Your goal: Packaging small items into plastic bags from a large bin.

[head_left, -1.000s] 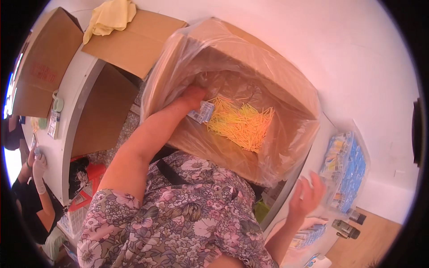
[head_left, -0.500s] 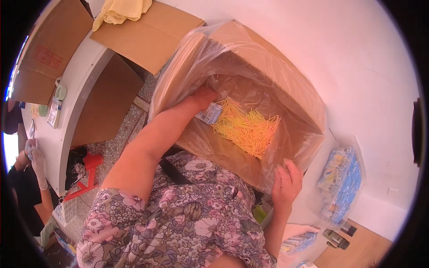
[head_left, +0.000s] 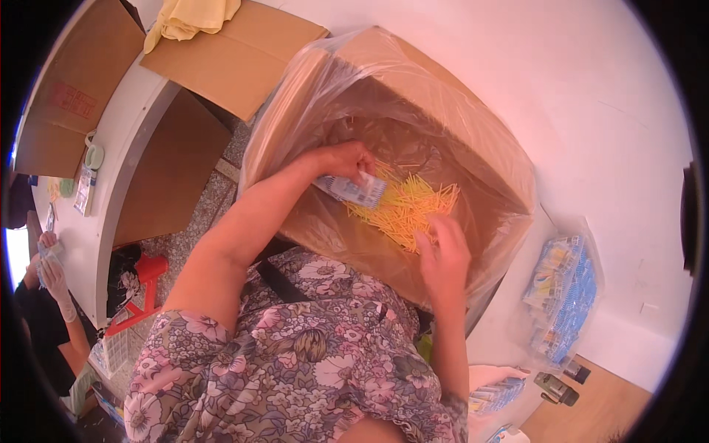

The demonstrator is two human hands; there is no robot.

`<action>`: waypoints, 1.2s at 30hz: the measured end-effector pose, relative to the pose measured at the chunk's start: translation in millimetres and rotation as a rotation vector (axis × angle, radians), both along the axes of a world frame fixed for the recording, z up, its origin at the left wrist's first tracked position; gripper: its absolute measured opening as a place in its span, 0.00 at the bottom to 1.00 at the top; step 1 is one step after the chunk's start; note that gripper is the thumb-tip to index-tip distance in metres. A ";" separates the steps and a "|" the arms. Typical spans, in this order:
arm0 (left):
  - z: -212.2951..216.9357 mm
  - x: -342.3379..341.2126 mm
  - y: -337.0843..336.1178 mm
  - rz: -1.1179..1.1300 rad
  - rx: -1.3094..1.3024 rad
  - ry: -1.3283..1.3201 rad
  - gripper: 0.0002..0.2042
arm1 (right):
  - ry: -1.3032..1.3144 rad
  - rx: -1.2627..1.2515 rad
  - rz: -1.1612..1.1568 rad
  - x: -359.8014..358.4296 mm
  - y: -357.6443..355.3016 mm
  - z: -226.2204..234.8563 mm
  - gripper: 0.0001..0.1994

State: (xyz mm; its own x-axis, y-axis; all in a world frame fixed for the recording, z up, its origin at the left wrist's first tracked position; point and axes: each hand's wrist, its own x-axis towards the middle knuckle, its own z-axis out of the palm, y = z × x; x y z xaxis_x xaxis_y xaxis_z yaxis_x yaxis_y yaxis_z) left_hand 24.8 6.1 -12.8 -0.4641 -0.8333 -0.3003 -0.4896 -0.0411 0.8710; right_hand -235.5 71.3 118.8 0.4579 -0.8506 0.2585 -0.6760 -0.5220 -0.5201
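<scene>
1. Since the earlier frame your right hand (head_left: 444, 258) has come off the box rim and gone inside, over the near edge of the yellow sticks (head_left: 408, 210); your left hand (head_left: 346, 160) hasn't shifted much.
2. L hand is closed on a small blue-and-white packet (head_left: 353, 190), held just above the sticks at the pile's left end.
3. R hand – fingers loosely spread, tips at the sticks; can't tell if it grips any.
4. Hands sit near each other, not touching, w/ the pile between them.
5. Sticks lie loose on the bottom of the cardboard box (head_left: 413, 70), which is lined w/ a clear plastic bag (head_left: 509, 184).
6. Right of the box, on the white table (head_left: 591, 111) – a bag of blue-and-yellow packs (head_left: 563, 295).
7. Upper left: flat cardboard sheets (head_left: 236, 55) and a yellow cloth (head_left: 190, 16).
8. Far left, another person's gloved hands (head_left: 48, 255); a red stool (head_left: 140, 292) stands on the floor nearby.
</scene>
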 end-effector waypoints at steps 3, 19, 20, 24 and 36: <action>19.9 -12.3 0.6 0.028 0.142 0.267 0.06 | 0.197 0.243 -0.055 27.6 -32.0 -30.3 0.11; 10.3 -15.0 -23.4 0.645 -0.125 0.559 0.09 | 0.771 0.153 0.011 6.2 -136.9 -125.8 0.12; 10.7 -14.6 -23.0 0.616 -0.148 0.523 0.09 | 0.825 0.183 -0.024 5.0 -135.7 -132.7 0.10; 12.7 -18.8 -21.2 0.619 -0.204 0.439 0.10 | 0.923 0.064 -0.035 -4.1 -129.1 -152.5 0.10; 15.9 -13.4 -20.9 0.598 -0.193 0.347 0.09 | 0.791 -0.033 0.312 39.1 -89.8 -124.1 0.12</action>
